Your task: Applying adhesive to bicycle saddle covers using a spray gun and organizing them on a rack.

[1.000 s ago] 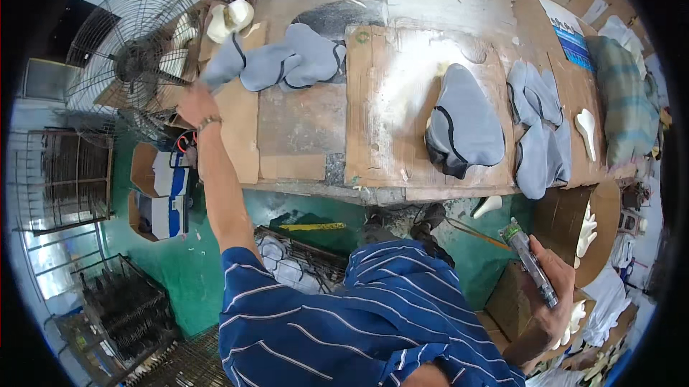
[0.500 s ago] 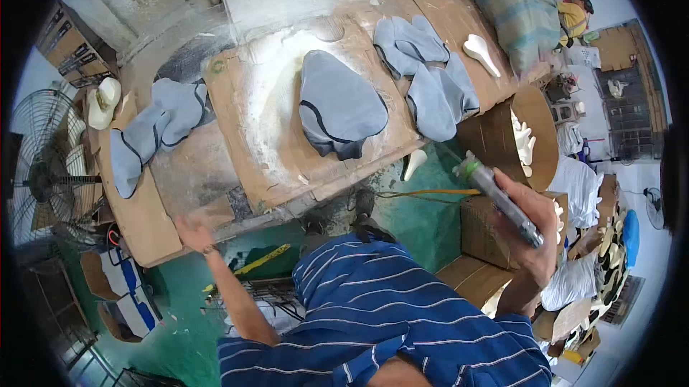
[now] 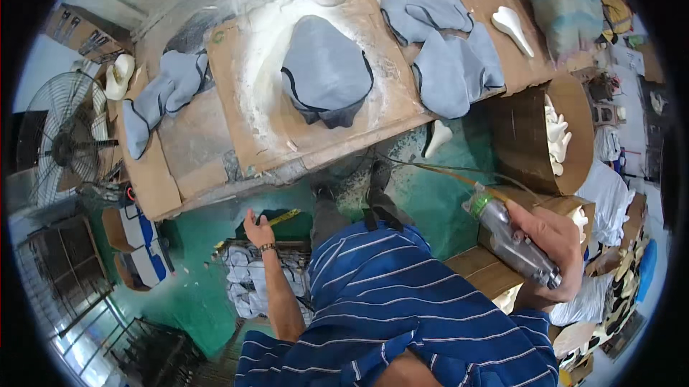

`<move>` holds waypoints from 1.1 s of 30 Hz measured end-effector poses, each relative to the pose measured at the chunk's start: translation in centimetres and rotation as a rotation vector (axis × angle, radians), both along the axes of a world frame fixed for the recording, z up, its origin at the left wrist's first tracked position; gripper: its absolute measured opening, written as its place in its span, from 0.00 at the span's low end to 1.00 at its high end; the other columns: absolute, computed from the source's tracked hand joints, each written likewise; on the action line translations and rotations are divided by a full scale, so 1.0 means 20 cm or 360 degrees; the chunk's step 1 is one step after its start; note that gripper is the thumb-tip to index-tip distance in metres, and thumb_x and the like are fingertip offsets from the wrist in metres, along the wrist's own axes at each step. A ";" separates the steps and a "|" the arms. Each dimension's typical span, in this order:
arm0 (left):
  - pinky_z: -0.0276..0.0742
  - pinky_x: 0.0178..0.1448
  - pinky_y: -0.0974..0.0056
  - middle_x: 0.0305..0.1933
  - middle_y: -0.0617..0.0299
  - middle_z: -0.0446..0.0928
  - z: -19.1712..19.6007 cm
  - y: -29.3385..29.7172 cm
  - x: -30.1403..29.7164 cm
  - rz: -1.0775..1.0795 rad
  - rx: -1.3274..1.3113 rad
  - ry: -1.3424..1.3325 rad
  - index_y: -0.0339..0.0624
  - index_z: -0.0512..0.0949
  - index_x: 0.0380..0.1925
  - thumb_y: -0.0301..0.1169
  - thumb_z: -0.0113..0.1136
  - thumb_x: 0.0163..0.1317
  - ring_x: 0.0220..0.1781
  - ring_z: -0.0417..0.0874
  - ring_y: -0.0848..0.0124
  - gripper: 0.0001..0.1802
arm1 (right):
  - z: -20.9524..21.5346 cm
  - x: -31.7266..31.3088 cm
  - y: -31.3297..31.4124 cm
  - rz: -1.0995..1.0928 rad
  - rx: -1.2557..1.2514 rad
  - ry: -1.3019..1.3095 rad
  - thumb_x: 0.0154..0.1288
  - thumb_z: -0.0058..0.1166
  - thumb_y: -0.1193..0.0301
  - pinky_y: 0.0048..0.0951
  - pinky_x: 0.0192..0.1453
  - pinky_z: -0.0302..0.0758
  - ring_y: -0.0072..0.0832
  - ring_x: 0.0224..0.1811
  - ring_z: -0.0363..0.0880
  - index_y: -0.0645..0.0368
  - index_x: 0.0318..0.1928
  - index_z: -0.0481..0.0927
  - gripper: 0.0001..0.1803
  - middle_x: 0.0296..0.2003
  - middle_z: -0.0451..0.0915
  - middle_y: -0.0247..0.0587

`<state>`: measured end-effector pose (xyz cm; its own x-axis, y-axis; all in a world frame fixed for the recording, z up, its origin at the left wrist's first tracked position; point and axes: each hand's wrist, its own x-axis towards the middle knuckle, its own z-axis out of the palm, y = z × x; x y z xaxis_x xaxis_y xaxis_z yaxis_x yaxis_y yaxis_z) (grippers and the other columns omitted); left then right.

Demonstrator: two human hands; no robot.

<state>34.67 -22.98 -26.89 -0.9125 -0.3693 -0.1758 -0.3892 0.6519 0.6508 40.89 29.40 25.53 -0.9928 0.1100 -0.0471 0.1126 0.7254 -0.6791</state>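
Observation:
My right hand (image 3: 549,243) is wrapped round a grey, see-through-looking cylindrical tool (image 3: 513,233) with a green ring near its tip; what kind it is I cannot make out. It is held to the right of my body, off the table. My left hand (image 3: 260,230) is in the air in front of the table's front edge, fingers apart, holding nothing. Ahead on powdery cardboard (image 3: 247,139) rests a grey saddle-shaped cover (image 3: 324,60) with black trim. More grey covers lie at right (image 3: 445,71) and left (image 3: 169,89) of it.
A white saddle-shaped piece (image 3: 511,28) lies at the table's right. An open cardboard box (image 3: 520,132) holds several white pieces. A yellowish hose (image 3: 445,170) runs toward the tool. A fan (image 3: 68,136) stands at left, and a wire crate (image 3: 244,272) of grey bundles is below my left hand.
My left hand has left the table's front edge and come back toward my body. My right hand, with the cylindrical tool, has moved down and slightly right. The view has shifted too.

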 end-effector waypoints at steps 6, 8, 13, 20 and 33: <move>0.78 0.62 0.52 0.59 0.49 0.81 0.03 0.11 0.13 -0.0035 -0.0021 0.0158 0.39 0.77 0.66 0.20 0.70 0.62 0.58 0.82 0.55 0.30 | -0.03 -0.01 0.12 0.0107 -0.0068 0.0062 0.49 0.65 0.63 0.32 0.38 0.76 0.38 0.30 0.83 0.71 0.60 0.83 0.37 0.31 0.83 0.50; 0.79 0.62 0.51 0.60 0.49 0.81 0.03 0.12 0.11 0.0029 0.0043 0.0060 0.39 0.78 0.66 0.21 0.70 0.62 0.58 0.83 0.55 0.30 | -0.03 -0.03 0.07 -0.0065 -0.0121 0.0154 0.48 0.68 0.61 0.30 0.43 0.75 0.37 0.34 0.83 0.71 0.60 0.83 0.38 0.34 0.84 0.50; 0.78 0.64 0.49 0.60 0.49 0.80 0.02 0.10 0.00 -0.0064 0.0085 0.0021 0.40 0.79 0.65 0.24 0.67 0.66 0.60 0.82 0.53 0.26 | 0.05 -0.14 -0.16 0.0023 0.0071 0.0325 0.47 0.56 0.81 0.33 0.46 0.78 0.46 0.37 0.85 0.71 0.61 0.80 0.34 0.36 0.82 0.54; 0.80 0.61 0.47 0.63 0.49 0.78 0.03 -0.03 -0.14 -0.0106 0.0139 -0.0107 0.44 0.78 0.67 0.26 0.66 0.69 0.63 0.79 0.53 0.26 | 0.13 -0.20 -0.53 0.0129 0.0168 0.0174 0.42 0.58 0.83 0.33 0.46 0.79 0.47 0.39 0.86 0.69 0.62 0.80 0.39 0.39 0.84 0.55; 0.78 0.64 0.51 0.62 0.50 0.81 0.18 0.02 -0.31 -0.0063 0.0549 0.0249 0.41 0.80 0.64 0.27 0.68 0.66 0.59 0.83 0.56 0.25 | 0.25 -0.05 -1.00 0.0312 0.0695 0.0165 0.50 0.71 0.72 0.36 0.31 0.76 0.39 0.26 0.82 0.64 0.61 0.83 0.34 0.29 0.82 0.46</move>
